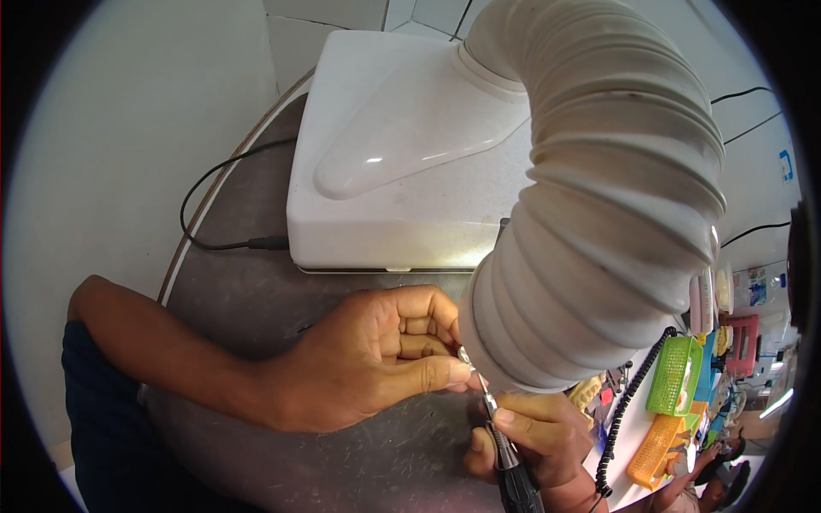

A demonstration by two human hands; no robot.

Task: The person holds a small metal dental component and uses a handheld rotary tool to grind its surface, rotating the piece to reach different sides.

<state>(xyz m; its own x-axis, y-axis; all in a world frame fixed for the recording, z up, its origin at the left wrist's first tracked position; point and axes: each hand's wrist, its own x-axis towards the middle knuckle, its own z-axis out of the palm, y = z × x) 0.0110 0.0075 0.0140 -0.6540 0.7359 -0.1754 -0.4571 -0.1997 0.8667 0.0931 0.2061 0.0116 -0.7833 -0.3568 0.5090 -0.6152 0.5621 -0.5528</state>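
My left hand (376, 359) pinches a small shiny metallic piece (464, 354) between thumb and fingers, just left of the hose opening. Below and to the right, my right hand (539, 432) grips a black and silver rotary handpiece (508, 457). The handpiece's thin tip points up and left, close beside the small piece; whether they touch cannot be made out. A wide ribbed white hose (616, 188) hangs over both hands, its mouth hidden from view. Behind my left hand sits a white machine housing (393, 205).
A black cable (205, 245) runs from the housing along the dark table (248, 342). At the right are a coiled black cord (612, 436), a green basket (676, 376), an orange basket (654, 451) and dental models (585, 395). Another person (714, 492) is at the lower right.
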